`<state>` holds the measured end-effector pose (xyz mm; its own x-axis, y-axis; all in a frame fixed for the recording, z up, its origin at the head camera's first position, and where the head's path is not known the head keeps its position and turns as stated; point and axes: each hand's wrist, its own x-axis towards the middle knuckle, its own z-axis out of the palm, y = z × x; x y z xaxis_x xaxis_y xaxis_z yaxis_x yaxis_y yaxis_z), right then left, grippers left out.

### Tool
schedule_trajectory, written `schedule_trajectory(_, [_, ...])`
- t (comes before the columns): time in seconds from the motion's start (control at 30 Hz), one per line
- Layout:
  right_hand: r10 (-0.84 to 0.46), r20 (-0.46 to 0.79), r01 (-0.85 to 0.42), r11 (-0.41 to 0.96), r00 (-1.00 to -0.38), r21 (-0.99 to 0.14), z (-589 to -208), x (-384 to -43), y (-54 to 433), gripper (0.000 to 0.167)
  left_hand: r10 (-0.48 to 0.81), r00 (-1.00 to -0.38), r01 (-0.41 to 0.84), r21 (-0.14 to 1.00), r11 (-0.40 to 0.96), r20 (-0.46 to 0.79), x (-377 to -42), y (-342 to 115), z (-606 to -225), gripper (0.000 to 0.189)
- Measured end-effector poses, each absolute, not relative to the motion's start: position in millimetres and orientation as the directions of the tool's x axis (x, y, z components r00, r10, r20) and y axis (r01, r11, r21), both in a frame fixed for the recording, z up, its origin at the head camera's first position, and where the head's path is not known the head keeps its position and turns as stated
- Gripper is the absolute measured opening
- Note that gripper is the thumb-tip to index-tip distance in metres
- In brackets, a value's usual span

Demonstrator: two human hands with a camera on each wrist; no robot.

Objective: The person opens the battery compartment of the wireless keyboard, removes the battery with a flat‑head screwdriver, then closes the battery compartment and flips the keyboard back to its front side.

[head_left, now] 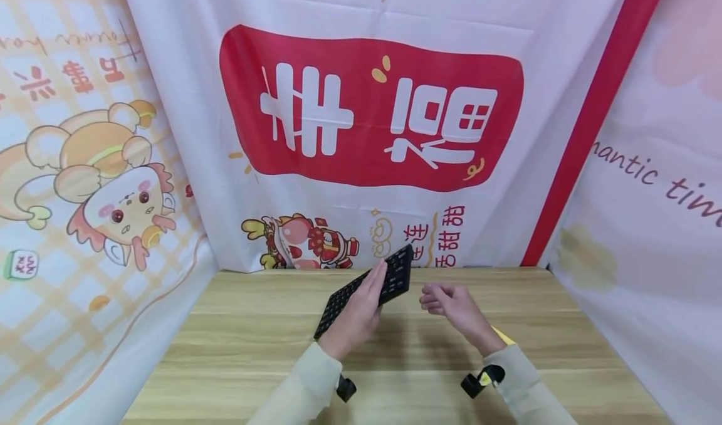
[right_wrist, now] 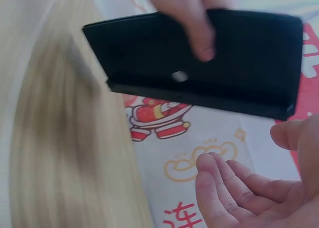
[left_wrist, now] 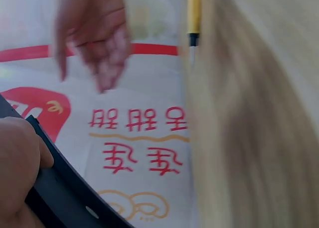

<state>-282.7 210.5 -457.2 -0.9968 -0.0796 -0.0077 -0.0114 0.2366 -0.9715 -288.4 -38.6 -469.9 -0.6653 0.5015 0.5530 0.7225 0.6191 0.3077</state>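
Note:
A black keyboard (head_left: 398, 276) is held tilted above the table by my left hand (head_left: 360, 315), its keys facing up toward the head camera. From the right wrist view, the plain dark underside (right_wrist: 254, 58) shows, with the left thumb (right_wrist: 202, 44) pressed against it and a small pale oval spot near a raised lower edge. My right hand (head_left: 455, 307) hovers to the right of the keyboard, apart from it. Its fingers (right_wrist: 234, 193) are loosely bent and hold nothing.
Beyond the right forearm lies a yellow-handled tool (left_wrist: 194, 11) with a black collar and thin metal tip, partly hidden in the head view. The wood-grain table (head_left: 237, 350) meets a printed cloth backdrop (head_left: 186, 224) at the back and sides. Both wrists wear small black cameras (head_left: 346, 388).

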Motion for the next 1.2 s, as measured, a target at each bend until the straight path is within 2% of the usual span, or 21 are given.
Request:
schedule_trajectory(0.13, [-0.119, -0.020, -0.009, 0.241, -0.993, -0.971, -468.9, -284.2, 206.6, 0.043, 0.463, -0.665, 0.731, 0.387, 0.561, 0.586, -294.0, -45.3, -455.7, 0.086])
schedule_trajectory(0.27, [-0.162, -0.031, -0.012, 0.257, -0.986, -0.966, -479.7, -285.5, 201.0, 0.043, 0.391, -0.705, 0.704, 0.513, 0.492, 0.592, -300.2, -52.9, -445.5, 0.083])
schedule_trajectory(0.43, [-0.200, -0.043, -0.007, 0.242, -0.979, -0.970, -495.0, -286.5, 191.2, 0.044, 0.270, -0.725, 0.686, 0.630, 0.364, 0.634, -304.3, -62.9, -438.6, 0.069])
schedule_trajectory(0.53, [-0.220, -0.047, -0.005, 0.230, -0.974, -0.973, -503.3, -286.2, 184.0, 0.048, 0.176, -0.745, 0.664, 0.689, 0.290, 0.644, -304.6, -68.3, -435.7, 0.055])
schedule_trajectory(0.67, [-0.224, -0.068, 0.017, 0.221, -0.972, -0.975, -513.8, -284.8, 173.5, 0.053, 0.017, -0.831, 0.549, 0.814, 0.187, 0.556, -301.8, -74.7, -433.3, 0.038])
schedule_trajectory(0.8, [-0.232, -0.084, 0.035, 0.205, -0.969, -0.978, -523.7, -284.3, 164.8, 0.056, -0.121, -0.905, 0.413, 0.910, -0.029, 0.407, -299.9, -79.2, -435.2, 0.038])
schedule_trajectory(0.9, [-0.235, -0.087, 0.046, 0.174, -0.968, -0.984, -529.0, -283.4, 159.4, 0.057, -0.214, -0.927, 0.355, 0.904, -0.237, 0.308, -299.4, -80.3, -440.6, 0.039])
schedule_trajectory(1.03, [-0.234, -0.098, 0.077, 0.098, -0.967, -0.992, -533.4, -283.4, 154.5, 0.057, -0.280, -0.942, 0.310, 0.807, -0.503, 0.187, -295.5, -78.4, -450.1, 0.049])
schedule_trajectory(1.1, [-0.236, -0.116, 0.108, 0.048, -0.965, -0.993, -535.0, -283.4, 153.1, 0.059, -0.280, -0.951, 0.280, 0.759, -0.588, 0.134, -291.9, -77.1, -456.2, 0.057])
schedule_trajectory(1.2, [-0.241, -0.143, 0.154, -0.029, -0.960, -0.988, -538.3, -283.1, 151.9, 0.062, -0.280, -0.957, 0.247, 0.724, -0.644, 0.077, -287.8, -75.4, -466.1, 0.062])
